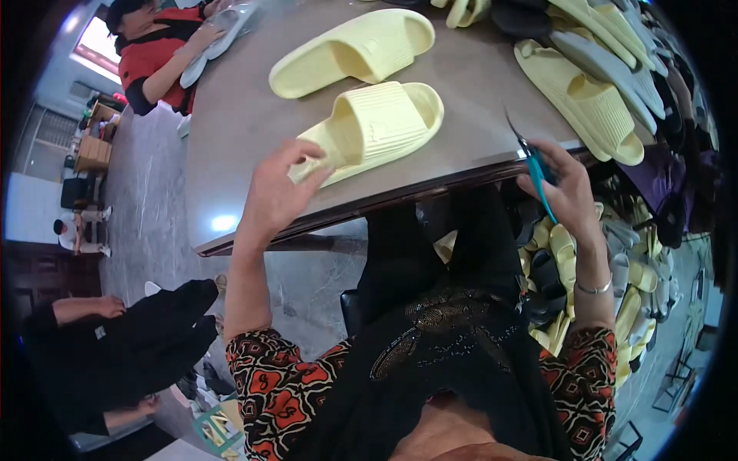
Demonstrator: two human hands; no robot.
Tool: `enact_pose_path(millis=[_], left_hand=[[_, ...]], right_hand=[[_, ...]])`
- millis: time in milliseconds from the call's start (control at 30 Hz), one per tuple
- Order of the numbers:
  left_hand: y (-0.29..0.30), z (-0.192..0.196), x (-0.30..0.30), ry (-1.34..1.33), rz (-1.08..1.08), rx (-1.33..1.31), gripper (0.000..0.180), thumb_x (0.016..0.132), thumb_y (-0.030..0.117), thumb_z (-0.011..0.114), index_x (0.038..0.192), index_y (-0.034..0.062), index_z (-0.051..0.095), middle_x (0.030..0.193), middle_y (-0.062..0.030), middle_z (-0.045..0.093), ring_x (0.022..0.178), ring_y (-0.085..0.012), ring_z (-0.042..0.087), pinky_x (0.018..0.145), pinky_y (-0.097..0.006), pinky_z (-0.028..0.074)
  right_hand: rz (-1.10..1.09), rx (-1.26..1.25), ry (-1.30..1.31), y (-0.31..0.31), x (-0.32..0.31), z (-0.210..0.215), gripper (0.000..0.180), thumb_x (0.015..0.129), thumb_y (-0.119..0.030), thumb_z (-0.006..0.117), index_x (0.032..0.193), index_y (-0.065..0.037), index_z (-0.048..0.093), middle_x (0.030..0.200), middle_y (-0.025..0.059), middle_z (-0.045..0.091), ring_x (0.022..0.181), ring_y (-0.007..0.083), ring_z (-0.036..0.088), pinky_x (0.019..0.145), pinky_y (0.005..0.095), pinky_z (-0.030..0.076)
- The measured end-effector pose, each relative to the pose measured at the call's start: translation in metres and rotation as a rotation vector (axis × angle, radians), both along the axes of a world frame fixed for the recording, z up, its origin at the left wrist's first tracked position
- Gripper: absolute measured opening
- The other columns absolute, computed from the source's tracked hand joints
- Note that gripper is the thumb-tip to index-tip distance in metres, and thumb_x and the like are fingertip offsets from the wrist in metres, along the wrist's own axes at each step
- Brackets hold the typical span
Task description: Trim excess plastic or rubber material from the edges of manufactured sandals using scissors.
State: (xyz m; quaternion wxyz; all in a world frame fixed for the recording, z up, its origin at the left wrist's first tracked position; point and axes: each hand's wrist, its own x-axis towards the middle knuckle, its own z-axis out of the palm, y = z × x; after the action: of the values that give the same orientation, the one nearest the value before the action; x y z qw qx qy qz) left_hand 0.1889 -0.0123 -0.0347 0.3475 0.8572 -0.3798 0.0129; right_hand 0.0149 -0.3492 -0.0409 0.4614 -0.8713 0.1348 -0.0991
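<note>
A pale yellow slide slipper (384, 123) lies sole down near the table's front edge, its open toe to the right. My left hand (280, 184) is at its heel end, thumb and forefinger curved around the sole, the other fingers partly hidden. Behind it a second pale yellow slipper (350, 58) lies at a similar slant. My right hand (565, 184) is closed around a pair of small scissors with teal handles (540, 184). Their thin, dark blades (513, 127) point up and away over the table, apart from the slippers.
More yellow slippers (588, 104) and grey and black ones crowd the table's right side. Below, a large heap of slippers (634, 280) lies at my right. A person in red (165, 65) handles a pale slipper at the far left; another in black (138, 338) is at the lower left.
</note>
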Motion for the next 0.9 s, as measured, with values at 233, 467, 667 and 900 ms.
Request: enact_pose_path(millis=[233,467,667,900], left_hand=[[-0.051,0.003,0.055,0.014,0.163,-0.208,0.031,0.084,0.027,0.062,0.095,-0.0015,0.063,0.082,-0.0143,0.065,0.074,-0.02,0.06,0.067,-0.031,0.047],[-0.079,0.006,0.08,0.418,0.116,0.016,0.033,0.084,0.032,0.063,0.093,0.0004,0.066,0.08,-0.005,0.064,0.073,-0.0118,0.057,0.065,-0.026,0.045],[-0.07,-0.008,0.081,0.669,0.001,-0.248,0.032,0.082,0.031,0.067,0.094,0.0014,0.068,0.082,-0.0002,0.064,0.075,-0.0071,0.055,0.068,-0.023,0.043],[-0.071,-0.008,0.075,0.729,-0.018,-0.321,0.026,0.079,0.022,0.072,0.095,0.0016,0.067,0.083,0.0,0.064,0.076,-0.0066,0.056,0.071,-0.02,0.043]], right_hand=[[0.154,-0.306,0.132,0.016,0.035,0.03,0.047,0.077,-0.019,0.072,0.117,0.0,0.057,0.086,0.0044,0.062,0.082,0.0085,0.055,0.078,0.0233,0.046],[0.346,0.312,0.222,0.002,0.066,0.022,0.051,0.08,-0.033,0.07,0.115,0.001,0.057,0.084,0.0046,0.062,0.079,0.0096,0.057,0.071,0.023,0.047],[0.394,0.503,0.35,0.007,0.091,0.032,0.05,0.084,-0.041,0.065,0.112,0.0,0.058,0.084,0.0056,0.063,0.076,0.0103,0.058,0.064,0.0221,0.046],[0.49,0.377,0.487,0.004,0.134,0.033,0.052,0.083,-0.045,0.064,0.111,-0.002,0.06,0.082,0.0058,0.063,0.074,0.0112,0.059,0.061,0.0209,0.046]])
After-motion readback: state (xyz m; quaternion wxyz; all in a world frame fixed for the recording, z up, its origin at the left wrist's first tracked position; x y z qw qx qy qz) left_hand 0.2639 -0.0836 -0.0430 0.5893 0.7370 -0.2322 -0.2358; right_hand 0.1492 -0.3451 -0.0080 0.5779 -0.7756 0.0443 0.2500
